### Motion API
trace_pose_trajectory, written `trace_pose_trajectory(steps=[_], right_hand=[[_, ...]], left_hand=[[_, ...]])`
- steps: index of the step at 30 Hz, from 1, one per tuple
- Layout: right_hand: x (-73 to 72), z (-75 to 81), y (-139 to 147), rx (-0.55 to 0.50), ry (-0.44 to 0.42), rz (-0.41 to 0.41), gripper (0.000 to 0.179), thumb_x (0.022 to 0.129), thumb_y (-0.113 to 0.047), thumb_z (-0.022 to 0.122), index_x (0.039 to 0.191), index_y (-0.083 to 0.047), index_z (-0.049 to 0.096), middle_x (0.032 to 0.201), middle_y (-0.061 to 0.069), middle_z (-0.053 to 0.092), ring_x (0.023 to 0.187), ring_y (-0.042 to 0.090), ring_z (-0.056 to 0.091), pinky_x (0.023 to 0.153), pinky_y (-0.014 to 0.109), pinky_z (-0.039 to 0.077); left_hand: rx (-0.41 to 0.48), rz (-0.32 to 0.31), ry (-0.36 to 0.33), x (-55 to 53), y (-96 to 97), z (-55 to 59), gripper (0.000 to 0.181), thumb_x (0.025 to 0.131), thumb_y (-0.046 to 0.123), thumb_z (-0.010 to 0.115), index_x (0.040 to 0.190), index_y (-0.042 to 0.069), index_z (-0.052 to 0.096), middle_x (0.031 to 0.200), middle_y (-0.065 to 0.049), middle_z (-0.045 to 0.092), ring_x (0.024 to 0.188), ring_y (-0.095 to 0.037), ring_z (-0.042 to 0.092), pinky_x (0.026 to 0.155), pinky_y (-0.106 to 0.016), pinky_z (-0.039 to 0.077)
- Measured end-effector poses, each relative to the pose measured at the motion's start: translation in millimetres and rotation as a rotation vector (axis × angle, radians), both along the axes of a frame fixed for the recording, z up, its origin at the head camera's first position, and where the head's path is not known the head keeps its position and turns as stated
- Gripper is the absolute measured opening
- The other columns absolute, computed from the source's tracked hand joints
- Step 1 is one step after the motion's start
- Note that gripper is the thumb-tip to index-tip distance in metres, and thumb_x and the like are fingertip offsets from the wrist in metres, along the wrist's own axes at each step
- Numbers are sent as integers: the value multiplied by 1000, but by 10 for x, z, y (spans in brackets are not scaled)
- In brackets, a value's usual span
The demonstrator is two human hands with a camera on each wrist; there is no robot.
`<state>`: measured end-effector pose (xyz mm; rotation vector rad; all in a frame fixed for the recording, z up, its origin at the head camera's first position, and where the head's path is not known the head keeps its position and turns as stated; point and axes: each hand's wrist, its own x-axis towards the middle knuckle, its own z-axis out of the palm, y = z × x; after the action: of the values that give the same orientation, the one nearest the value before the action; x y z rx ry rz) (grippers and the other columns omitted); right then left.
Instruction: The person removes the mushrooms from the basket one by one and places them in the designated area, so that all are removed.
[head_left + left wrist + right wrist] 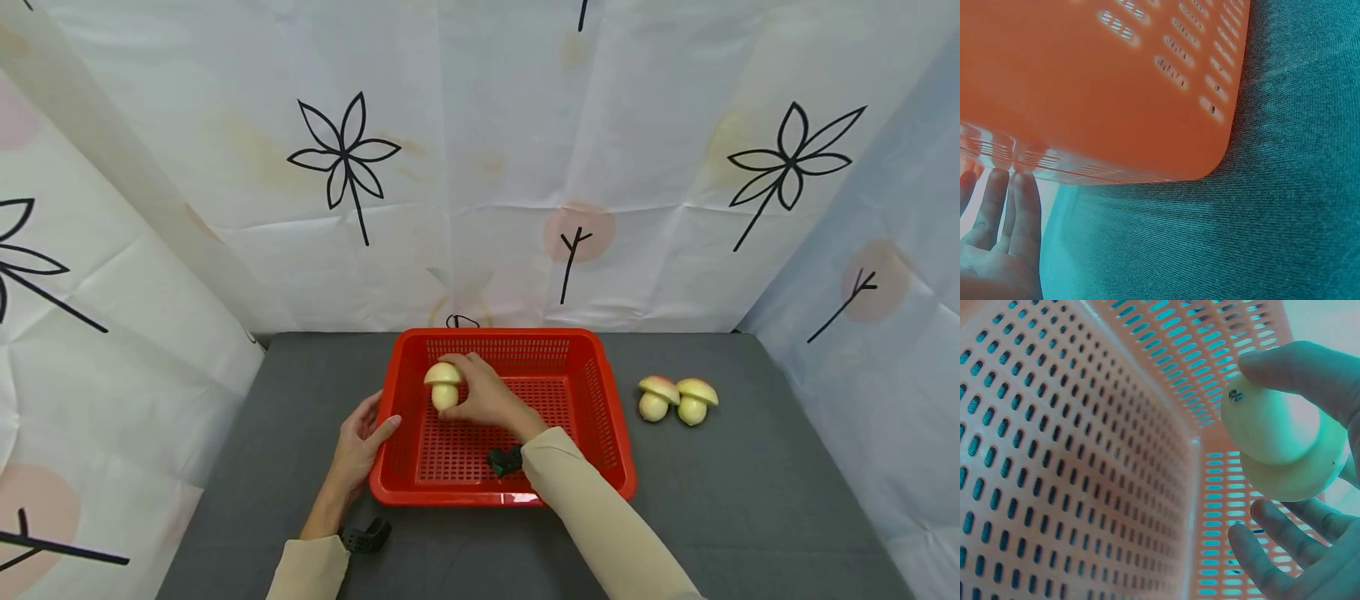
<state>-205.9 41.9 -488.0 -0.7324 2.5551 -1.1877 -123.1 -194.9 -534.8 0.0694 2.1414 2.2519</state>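
My right hand (487, 396) holds a pale yellow toy mushroom (444, 385) over the left part of a red perforated plastic basket (491, 499). In the right wrist view the thumb lies on the stem end of the mushroom (1272, 425), and other fingers are by its cap. The left hand (360, 442) grips the basket's left side, its thumb over the rim. Seen from the left wrist, its fingers (1025, 206) extend along the outside wall. Two more toy mushrooms (655, 398), with yellow and reddish caps, stand side by side to the right of the basket.
A grey cloth-covered table (750, 492) lies under everything. White and pale blue sheets with flower drawings (495, 167) hang at the back and sides. Dark straps (366, 536) are on both wrists. The basket walls stand around the right hand.
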Motion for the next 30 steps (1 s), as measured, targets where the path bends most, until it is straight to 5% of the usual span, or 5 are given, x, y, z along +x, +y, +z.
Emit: trace_pose_trajectory(steps=[9, 20, 30], right_hand=[[81, 196, 169, -72, 38, -25, 82, 79, -21, 90, 149, -14, 48, 132, 7, 52, 116, 24, 54, 95, 48, 52], [165, 431, 422, -143, 105, -44, 81, 77, -23, 91, 146, -17, 51, 132, 3, 52, 115, 22, 52, 94, 51, 51], [253, 604, 739, -149, 154, -48, 82, 77, -19, 91, 148, -18, 49, 134, 5, 52, 113, 22, 53, 91, 43, 51]], left_hand=[[11, 1, 2, 22, 1, -4, 59, 101, 6, 62, 153, -1, 37, 146, -28, 48, 115, -22, 65, 89, -38, 58], [26, -11, 11, 20, 1, 0, 59, 101, 5, 62, 153, -2, 36, 145, -29, 47, 117, -27, 64, 89, -39, 58], [46, -10, 11, 7, 7, 0, 59, 101, 4, 62, 153, -2, 35, 145, -29, 46, 116, -24, 64, 87, -36, 59]])
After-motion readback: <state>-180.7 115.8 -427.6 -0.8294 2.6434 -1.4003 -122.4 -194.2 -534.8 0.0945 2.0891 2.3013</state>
